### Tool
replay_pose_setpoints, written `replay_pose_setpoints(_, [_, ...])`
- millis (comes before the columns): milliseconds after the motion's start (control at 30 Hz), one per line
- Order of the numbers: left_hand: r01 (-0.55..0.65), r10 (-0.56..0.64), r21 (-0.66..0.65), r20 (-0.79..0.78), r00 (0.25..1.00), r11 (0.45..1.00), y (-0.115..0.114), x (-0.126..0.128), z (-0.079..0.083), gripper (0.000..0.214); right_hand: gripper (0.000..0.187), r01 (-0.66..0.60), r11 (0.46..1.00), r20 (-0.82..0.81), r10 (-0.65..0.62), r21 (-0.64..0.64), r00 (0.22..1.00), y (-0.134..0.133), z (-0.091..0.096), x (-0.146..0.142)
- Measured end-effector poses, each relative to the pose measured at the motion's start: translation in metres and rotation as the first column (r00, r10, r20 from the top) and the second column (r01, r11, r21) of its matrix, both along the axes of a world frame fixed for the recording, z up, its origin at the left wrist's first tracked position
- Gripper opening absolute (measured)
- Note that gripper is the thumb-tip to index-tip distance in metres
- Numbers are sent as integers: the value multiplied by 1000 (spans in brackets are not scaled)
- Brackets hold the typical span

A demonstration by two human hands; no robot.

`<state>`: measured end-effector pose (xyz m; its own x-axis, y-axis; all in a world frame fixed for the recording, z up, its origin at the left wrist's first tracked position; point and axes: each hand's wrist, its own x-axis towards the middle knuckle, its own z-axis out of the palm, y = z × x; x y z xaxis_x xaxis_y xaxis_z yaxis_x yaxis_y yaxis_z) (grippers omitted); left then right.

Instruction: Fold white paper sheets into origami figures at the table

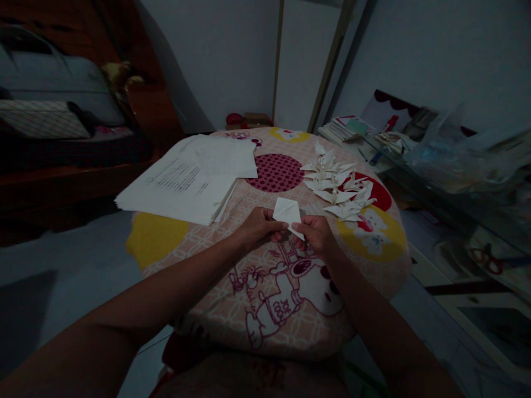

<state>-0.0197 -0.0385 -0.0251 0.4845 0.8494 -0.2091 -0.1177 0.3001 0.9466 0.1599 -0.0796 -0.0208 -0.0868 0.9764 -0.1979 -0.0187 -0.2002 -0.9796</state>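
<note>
A small folded piece of white paper is held up above the middle of the table, its lower end pointed. My left hand pinches its left edge, thumb on top. From the other side my right hand grips the lower right edge, also with the thumb in front. Fingers behind the paper are partly hidden. Beyond my right hand lie several white folded paper cranes in a cluster. To the far left of my hands rests a stack of printed paper sheets.
The round table wears a patterned cloth with cartoon figures. On the right, a glass-topped stand carries a plastic bag and papers; scissors lie lower down. A wooden bench with a grey bag stands at left.
</note>
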Motion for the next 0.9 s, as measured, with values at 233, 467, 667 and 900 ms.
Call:
replay_pose_setpoints(233, [-2,2,9,-57,998,1000,-5,2,3,18,32,-49,999,22,49,8,999,0,-1,0])
replay_pose_setpoints(467, [1,2,27,-95,995,1000,-3,-1,1,10,34,-72,997,47,72,-1,996,-2,-1,3])
replay_pose_setpoints(667, [-42,51,65,-144,988,997,2,-8,2,16,32,-51,999,47,52,-18,998,-4,0,10])
replay_pose_setpoints(900, [-131,131,64,-1,991,989,10,-16,6,25,32,-76,997,46,76,0,996,-3,-2,16])
